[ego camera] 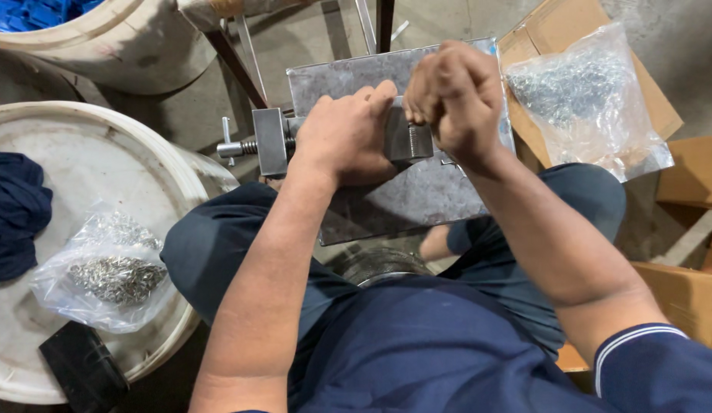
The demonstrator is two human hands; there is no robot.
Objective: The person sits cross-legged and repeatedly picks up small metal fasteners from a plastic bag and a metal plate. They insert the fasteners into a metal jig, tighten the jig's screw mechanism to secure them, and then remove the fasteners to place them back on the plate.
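Grey steel vise (408, 139), jaw face ridged, screw threaded.

Grey concrete floor (310, 34), white drum lid (81, 153), cardboard boxes (555, 30), even indoor light

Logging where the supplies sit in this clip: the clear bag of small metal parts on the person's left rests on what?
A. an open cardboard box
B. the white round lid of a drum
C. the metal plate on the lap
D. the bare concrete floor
B: the clear bag of small metal parts lies on the white round lid, beside a dark blue cloth; the cardboard box holds a different bag on the right.
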